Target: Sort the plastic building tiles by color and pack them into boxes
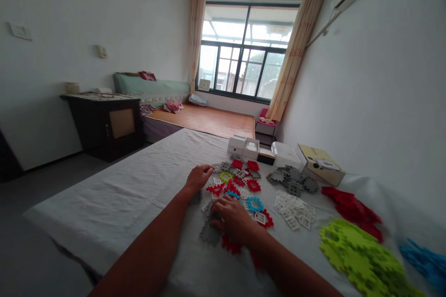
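Note:
My left hand (200,177) is at the left edge of a pile of flat plastic building pieces, its fingers drawn together. Whatever sits in its fingertips is too small to make out. Lower in the pile, my right hand (232,217) curls over a grey toothed building piece (209,234), with thumb and fingers around its upper part. Around the hands lie a red piece (254,185), a blue square frame (255,204), a lime-green ring piece (226,176) and a white window piece (260,217). My right palm hides some pieces under it.
Sorted heaps lie to the right: grey pieces (294,180), white windows (295,209), red pieces (353,209), lime-green pieces (362,255) and blue pieces (427,260). Behind are white boxes (237,144), a clear plastic container (287,155) and a yellow carton (320,164). A pale cloth (139,190) covers the table.

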Tool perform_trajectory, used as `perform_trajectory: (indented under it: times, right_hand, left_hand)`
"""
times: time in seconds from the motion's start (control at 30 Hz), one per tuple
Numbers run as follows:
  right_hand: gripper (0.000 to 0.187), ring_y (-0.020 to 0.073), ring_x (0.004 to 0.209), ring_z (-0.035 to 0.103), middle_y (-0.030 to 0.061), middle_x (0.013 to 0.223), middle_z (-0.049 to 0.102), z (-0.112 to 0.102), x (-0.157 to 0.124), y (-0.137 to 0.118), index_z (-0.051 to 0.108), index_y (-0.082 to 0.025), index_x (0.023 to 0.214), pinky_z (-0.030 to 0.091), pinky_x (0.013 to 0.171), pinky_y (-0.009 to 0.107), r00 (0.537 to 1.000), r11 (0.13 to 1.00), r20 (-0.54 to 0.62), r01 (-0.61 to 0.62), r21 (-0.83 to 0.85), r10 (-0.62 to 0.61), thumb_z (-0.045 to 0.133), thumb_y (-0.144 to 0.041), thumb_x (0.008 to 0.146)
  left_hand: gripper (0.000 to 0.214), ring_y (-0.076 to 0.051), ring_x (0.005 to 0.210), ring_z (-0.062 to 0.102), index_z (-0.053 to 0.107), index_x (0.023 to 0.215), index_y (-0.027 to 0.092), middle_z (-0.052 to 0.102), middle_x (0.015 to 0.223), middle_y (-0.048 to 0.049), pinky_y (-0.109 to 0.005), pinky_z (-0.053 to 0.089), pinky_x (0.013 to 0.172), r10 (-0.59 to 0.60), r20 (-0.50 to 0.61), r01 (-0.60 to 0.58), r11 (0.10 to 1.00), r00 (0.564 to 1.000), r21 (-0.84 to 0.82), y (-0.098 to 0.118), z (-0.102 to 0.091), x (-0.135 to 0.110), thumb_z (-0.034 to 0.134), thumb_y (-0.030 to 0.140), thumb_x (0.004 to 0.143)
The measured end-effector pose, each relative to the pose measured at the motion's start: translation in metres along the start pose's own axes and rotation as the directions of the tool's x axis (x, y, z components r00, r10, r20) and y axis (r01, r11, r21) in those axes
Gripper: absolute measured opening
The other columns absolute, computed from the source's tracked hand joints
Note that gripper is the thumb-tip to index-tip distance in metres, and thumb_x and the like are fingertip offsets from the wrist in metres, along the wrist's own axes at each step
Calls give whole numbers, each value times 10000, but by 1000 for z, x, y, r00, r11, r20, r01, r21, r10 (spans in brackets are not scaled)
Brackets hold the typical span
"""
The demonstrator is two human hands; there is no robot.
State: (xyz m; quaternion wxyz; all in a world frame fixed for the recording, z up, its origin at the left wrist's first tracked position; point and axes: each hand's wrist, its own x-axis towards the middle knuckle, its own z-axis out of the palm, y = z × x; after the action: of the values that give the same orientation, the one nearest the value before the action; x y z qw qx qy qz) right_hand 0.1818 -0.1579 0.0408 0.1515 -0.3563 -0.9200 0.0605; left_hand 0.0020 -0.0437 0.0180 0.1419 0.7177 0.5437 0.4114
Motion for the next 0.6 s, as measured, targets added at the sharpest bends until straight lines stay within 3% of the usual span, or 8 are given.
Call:
perform_trajectory:
  times: [0.27, 0.43, 0.6]
  right_hand:
    - [77, 150, 886, 552, -5, 874, 644, -4, -6, 11, 632, -220, 799, 415, 802, 252, 995, 965, -77, -35, 262, 57, 671, -260, 746]
    - [112, 150, 813, 576, 14, 819, 653, -11, -3, 24, 635, -198, 732, 434, 766, 268, 981, 911, -157, -41, 410, 114, 671, -304, 744]
    - [151, 165, 878, 594, 35, 910, 665, -14, -1, 44, 636, -195, 756, 467, 725, 264, 940, 832, -224, -97, 546, 256, 631, -346, 758]
  left_hand:
    - [318, -164, 836, 640, 708, 921, 182, 723, 907, -39, -215, 458, 760, 12, 11, -12, 1000, 1000, 13, 0, -1, -1, 462, 356, 818]
    - [329, -170, 837, 641, 711, 923, 180, 723, 915, -44, -221, 458, 764, -8, 26, 8, 1000, 1000, 2, 2, 0, 0, 462, 364, 810]
    - [339, -176, 854, 640, 711, 927, 181, 723, 926, -46, -226, 460, 764, -26, 34, 26, 1000, 999, 8, 4, -2, -1, 461, 378, 809]
